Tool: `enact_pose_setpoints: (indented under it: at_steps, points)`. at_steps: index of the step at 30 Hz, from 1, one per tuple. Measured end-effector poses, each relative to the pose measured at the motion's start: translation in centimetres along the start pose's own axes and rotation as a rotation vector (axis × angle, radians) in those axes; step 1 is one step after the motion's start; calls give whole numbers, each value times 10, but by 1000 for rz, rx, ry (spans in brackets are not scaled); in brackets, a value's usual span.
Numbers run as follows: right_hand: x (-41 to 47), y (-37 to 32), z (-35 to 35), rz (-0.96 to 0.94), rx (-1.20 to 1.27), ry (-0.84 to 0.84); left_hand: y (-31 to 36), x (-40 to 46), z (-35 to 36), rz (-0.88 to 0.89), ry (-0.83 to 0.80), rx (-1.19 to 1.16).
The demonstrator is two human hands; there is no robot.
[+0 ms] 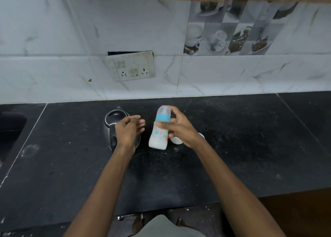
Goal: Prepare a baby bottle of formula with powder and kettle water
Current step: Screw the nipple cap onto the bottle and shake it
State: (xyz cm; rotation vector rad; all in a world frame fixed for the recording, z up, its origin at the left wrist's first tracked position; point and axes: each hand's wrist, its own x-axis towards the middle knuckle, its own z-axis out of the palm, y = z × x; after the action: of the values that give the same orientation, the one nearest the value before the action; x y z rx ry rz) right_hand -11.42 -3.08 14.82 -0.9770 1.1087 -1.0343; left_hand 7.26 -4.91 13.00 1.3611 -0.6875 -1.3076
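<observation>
The bottle (159,129) is held a little above the black counter (232,138), just right of centre, tilted with its capped top toward twelve o'clock. It is gripped around the middle by the right hand (179,129), thumb across the front and fingers curled behind. Milky white liquid is seen inside, and the blue collar and clear cap are fitted, so mixing is judged to be the step in hand. The left hand (128,129) hovers at nine o'clock of the bottle, holding nothing, fingers loosely bent, over the kettle (112,122). A small white container (176,141) stands at five o'clock, partly hidden by the hand. Next, shaking with a firm grip is probably called for, the collar being checked for tightness.
</observation>
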Motion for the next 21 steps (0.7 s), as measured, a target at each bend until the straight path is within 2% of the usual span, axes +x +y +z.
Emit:
enact_pose_setpoints:
  at_steps: [3, 5, 7, 10, 13, 16, 17, 19, 21]
  points:
    - [3, 2, -2, -26, 121, 135, -1, 2, 2, -8, 8, -2]
    - [5, 1, -5, -25, 143, 133, -3, 2, 1, 0, 13, 12]
    - [4, 1, -5, -43, 49, 111, -3, 3, 0, -3, 10, 18]
    - [4, 3, -8, -72, 176, 204, -4, 4, 0, -7, 17, 10]
    - [3, 3, -5, -63, 99, 97, -5, 3, 1, -8, 13, 17]
    - [4, 5, -7, -93, 200, 182, -3, 3, 2, -10, 11, 5]
    - [4, 4, -7, -90, 228, 165, -3, 3, 3, -5, 12, 7]
    - [4, 4, -7, -81, 115, 70, -3, 2, 2, 2, 11, 19]
    - [4, 7, -10, -118, 111, 79, -2, 4, 1, -1, 14, 14]
